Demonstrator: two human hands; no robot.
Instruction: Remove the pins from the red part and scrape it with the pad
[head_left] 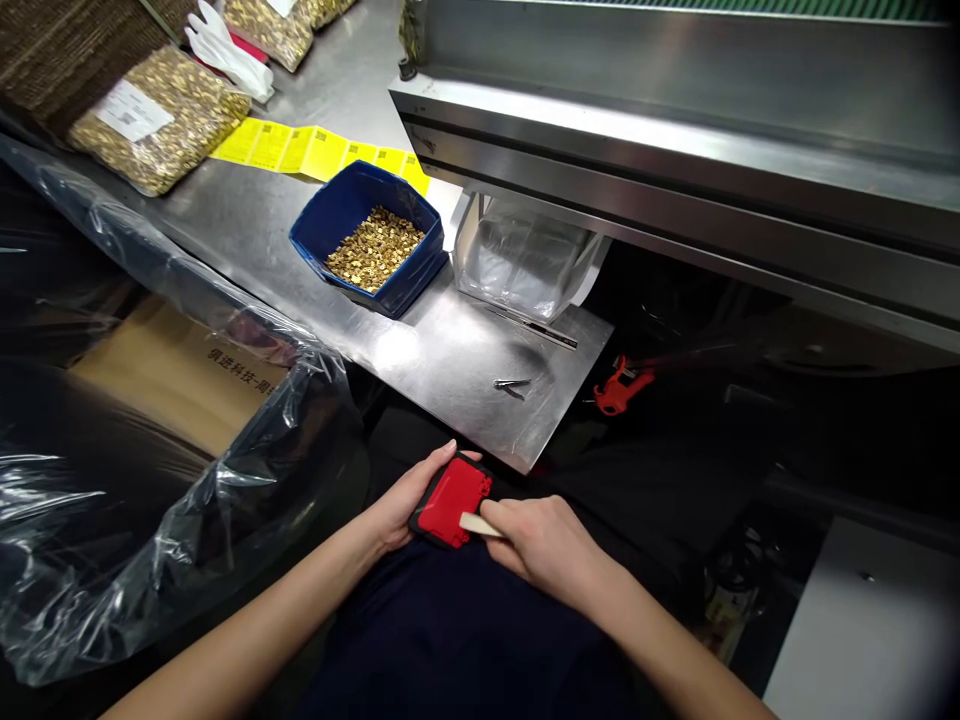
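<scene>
Left hand: the left hand [409, 500] sits low in the centre of the frame, fingers curled around the left side and underside of a small flat red plastic holder with a black edge [452, 500], thumb along its upper edge; it is grasping the holder.
Right hand: the right hand [541, 545], just right of the holder, is clenched around a thin pale strip [480, 524] whose free end lies against the holder's lower right face.
Red holder: held over the person's dark lap, just below the near edge of the counter, apart from it.
Counter: a stainless steel counter [450, 360] runs from the upper left down to the middle of the frame.
Blue bin: an open blue plastic bin [330, 215] stands on the counter above the hands, partly filled with small brass-coloured parts [375, 250].
Small tool: a small metal clip-like piece [512, 384] lies on the counter near its lower right corner; what it is cannot be told.
Yellow labels: a strip of yellow printed labels [300, 148] lies behind the bin.
Bags: clear bags of brass parts [161, 120] lie in the upper left.
Right of counter: a clear plastic bag [525, 260] hangs under a steel machine ledge [675, 150]; a red plastic clamp [619, 388] lies in the dark area beside the counter's corner.
Left of frame: a cardboard box lined with clear plastic film [172, 370].
</scene>
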